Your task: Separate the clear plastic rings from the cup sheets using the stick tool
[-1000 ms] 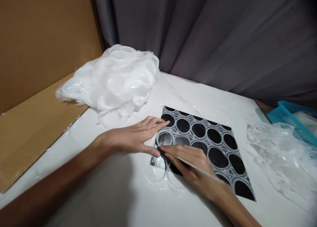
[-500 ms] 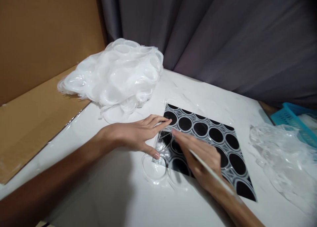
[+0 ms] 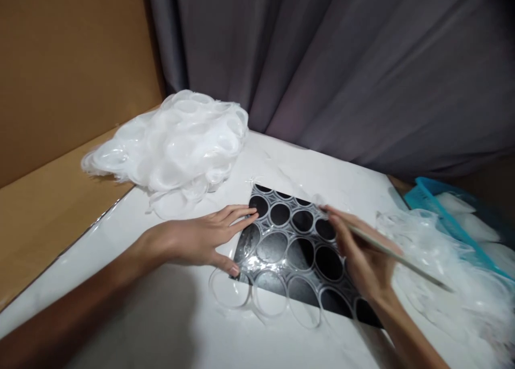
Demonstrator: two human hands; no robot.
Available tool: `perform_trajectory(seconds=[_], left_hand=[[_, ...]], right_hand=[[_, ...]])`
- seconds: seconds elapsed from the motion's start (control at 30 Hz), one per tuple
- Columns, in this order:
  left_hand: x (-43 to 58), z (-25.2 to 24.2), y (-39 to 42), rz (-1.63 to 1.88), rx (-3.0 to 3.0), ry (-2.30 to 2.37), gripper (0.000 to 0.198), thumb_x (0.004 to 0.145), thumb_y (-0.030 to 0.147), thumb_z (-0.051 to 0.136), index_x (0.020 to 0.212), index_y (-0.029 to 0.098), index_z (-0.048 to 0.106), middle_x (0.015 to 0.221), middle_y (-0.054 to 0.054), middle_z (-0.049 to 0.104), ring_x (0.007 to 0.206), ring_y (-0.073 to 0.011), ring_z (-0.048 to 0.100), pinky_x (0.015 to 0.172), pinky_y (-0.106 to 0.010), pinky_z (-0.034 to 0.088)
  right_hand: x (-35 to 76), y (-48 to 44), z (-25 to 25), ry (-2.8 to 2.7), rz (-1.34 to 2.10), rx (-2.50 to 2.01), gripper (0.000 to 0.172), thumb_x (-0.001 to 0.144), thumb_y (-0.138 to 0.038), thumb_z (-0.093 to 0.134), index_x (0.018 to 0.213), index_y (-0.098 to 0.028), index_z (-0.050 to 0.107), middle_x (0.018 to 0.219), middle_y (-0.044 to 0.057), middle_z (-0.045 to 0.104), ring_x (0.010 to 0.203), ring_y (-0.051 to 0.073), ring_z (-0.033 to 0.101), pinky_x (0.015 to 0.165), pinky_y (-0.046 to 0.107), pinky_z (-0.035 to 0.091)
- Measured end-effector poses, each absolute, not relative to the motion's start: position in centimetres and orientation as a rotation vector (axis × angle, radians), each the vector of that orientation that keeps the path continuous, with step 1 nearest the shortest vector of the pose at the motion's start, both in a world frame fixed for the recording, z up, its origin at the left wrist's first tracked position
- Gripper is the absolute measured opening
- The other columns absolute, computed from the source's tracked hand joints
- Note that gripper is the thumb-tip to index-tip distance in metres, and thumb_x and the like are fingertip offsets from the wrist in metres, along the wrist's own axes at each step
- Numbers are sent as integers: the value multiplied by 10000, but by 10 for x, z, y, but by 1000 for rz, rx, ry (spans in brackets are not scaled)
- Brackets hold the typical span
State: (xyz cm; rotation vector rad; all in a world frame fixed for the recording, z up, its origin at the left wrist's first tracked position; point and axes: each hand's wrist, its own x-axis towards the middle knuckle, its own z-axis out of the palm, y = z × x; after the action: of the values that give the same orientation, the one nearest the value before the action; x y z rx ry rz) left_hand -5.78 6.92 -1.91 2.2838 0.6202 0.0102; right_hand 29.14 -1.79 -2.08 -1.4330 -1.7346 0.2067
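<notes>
Fingers (image 3: 240, 212) of the left hand (image 3: 195, 244) are spread wide, thumb well apart, pressing flat on the left edge of a black sheet (image 3: 301, 252); they grip nothing. Thumb and fingers of the right hand (image 3: 364, 253) are pinched together around a thin stick (image 3: 406, 262), which slants back over the hand; its tip is hard to make out. That hand is over the right part of the sheet, fingertips near its far edge.

Nearest is the white table (image 3: 225, 337), where clear plastic (image 3: 270, 294) marked with rings juts past the sheet's near edge. The black sheet lies flat on the table between the hands, rings covering it in rows. To the right sits a crumpled heap of clear plastic (image 3: 446, 272), just beside a blue basket (image 3: 456, 227) holding white pieces (image 3: 477, 227). Farther left, a white plastic pile (image 3: 177, 149) rests partly on cardboard (image 3: 52, 192). Behind everything hangs a dark grey curtain (image 3: 322, 74).
</notes>
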Motion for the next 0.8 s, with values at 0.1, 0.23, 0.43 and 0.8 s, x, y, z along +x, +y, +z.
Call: perform_trajectory(seconds=[0.1,0.23,0.43,0.8], left_hand=[[-59,-20,63,24,2320,616,1029,914,722,659,1673,404,42,1776,-74,70,1618,-393,108,1255,-566,298],[-54,-17,51,-60,2345,670,999,927,735,625,1671,415,41,1777,-75,23,1610,-440,76,1259,-610,263],[-57,-26,26,-121,2421,752,952,927,747,604,1656,470,58,1774,-33,75,1604,-436,127,1256,-633,269],[-93,-68,-13,-40,2567,938,1159,716,420,877,1646,474,186,1742,-49,230,1480,-497,418,1103,-616,513]], right_hand=[[293,-28,-30,-1549,549,-1576,291,994,-422,668,1204,-273,803,613,-14,697,416,152,523,462,317,488],[292,-53,-37,-1481,832,-1604,332,971,-475,685,1131,-230,842,564,7,680,549,190,636,710,376,588],[301,-93,-43,-1452,969,-1637,329,939,-541,690,1067,-291,863,1047,127,820,1081,342,733,974,531,571],[296,-119,-40,-1024,1161,-1534,364,879,-563,764,1034,-248,862,714,64,740,501,116,496,458,245,357]])
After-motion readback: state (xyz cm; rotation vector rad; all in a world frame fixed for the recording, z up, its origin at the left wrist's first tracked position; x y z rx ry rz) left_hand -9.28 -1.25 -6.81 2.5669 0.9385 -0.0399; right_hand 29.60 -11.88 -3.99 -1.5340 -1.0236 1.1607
